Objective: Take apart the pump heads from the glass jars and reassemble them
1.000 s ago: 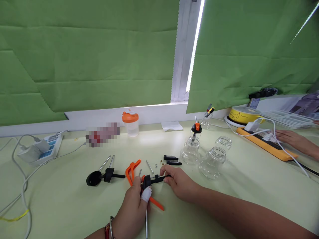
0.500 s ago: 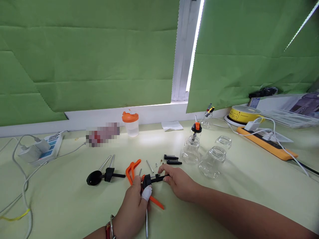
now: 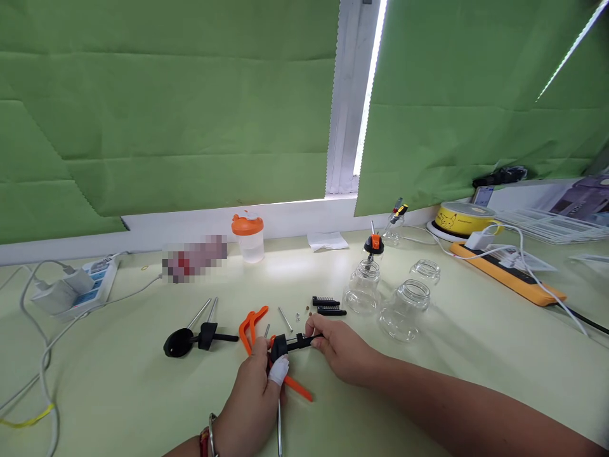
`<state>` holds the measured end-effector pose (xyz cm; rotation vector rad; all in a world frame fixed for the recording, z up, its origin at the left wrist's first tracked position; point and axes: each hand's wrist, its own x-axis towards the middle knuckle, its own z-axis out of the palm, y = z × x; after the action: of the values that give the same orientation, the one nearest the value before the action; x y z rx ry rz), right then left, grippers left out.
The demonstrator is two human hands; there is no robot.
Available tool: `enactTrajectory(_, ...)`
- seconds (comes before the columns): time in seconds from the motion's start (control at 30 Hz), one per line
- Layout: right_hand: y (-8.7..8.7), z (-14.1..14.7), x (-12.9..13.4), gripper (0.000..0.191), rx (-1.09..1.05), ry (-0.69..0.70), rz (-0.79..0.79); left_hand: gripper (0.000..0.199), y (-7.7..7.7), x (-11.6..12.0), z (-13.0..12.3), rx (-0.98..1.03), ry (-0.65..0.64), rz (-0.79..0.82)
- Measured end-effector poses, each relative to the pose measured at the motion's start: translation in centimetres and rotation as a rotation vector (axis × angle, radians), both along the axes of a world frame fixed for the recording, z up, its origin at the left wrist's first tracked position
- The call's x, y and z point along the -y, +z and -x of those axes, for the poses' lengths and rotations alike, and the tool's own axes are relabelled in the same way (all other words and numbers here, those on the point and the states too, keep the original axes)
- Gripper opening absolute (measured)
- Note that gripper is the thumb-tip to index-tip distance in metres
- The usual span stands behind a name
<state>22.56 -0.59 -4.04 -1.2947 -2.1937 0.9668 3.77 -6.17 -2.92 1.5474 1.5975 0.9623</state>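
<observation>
My left hand (image 3: 252, 395) is closed around a black dispenser pump head (image 3: 280, 348); white tape covers its thumb. An orange lever (image 3: 299, 388) sticks out below the pump head, and a metal tube (image 3: 280, 426) runs down under the hand. My right hand (image 3: 341, 350) pinches the far end of the pump head's black stem, fingers and thumb together. Just beyond my hands lie loose orange levers (image 3: 254, 320), a metal pin (image 3: 285, 318), tiny parts (image 3: 298, 316) and black pieces with springs (image 3: 329, 306). Further black pump heads (image 3: 205, 336) with metal tubes rest at left.
Several clear glass jars (image 3: 404, 314) stand at right, behind my right forearm. An orange-lidded cup (image 3: 250, 238) and a paper sheet (image 3: 328, 241) are near the wall. Power strips with cables flank the table, a white one (image 3: 98, 289) and an orange one (image 3: 514, 276).
Both hands keep their hold on the pump head with hardly any movement; the right fingertips shift slightly along the stem. The whole view has drifted a little.
</observation>
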Motion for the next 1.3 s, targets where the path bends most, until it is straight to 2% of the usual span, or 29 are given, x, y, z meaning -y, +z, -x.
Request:
enactTrajectory(0.17, 0.1, 0.1, 0.0, 0.018, -0.018, -0.008, 0.005, 0.023, 0.2, 0.1, -0.1, 0.004, -0.054, 0.088)
enactTrajectory(0.37, 0.0, 0.1, -0.1, 0.018, 0.004, -0.009, 0.003, 0.024, 0.2, 0.0, 0.0, -0.027, -0.089, 0.102)
enactTrajectory(0.63, 0.3, 0.0, -0.1, 0.017, 0.016, -0.032, 0.019, 0.023, 0.2, 0.0, 0.1, -0.041, -0.073, 0.076)
enactTrajectory(0.9, 0.1, -0.7, 0.2, 0.011, -0.046, -0.030, 0.019, 0.028, 0.4, 0.0, 0.1, 0.144, -0.111, 0.215)
enactTrajectory(1.0, 0.5, -1.4, 0.3, 0.010, -0.063, 0.000, 0.074, 0.039, 0.3, 0.0, 0.1, 0.228, -0.110, 0.251)
enactTrajectory(1.13, 0.9, -2.9, -0.1, 0.010, -0.127, 0.091, 0.274, 0.069, 0.3, -0.1, 0.3, 0.265, -0.127, 0.282)
enactTrajectory(1.2, 1.1, -3.6, -0.5, 0.010, -0.137, 0.085, 0.330, 0.062, 0.4, -0.2, 0.5, 0.257, -0.193, 0.298)
enactTrajectory(1.3, 1.2, -4.1, -0.9, 0.009, -0.107, -0.033, 0.295, 0.044, 0.6, -0.3, 0.7, 0.217, -0.263, 0.286)
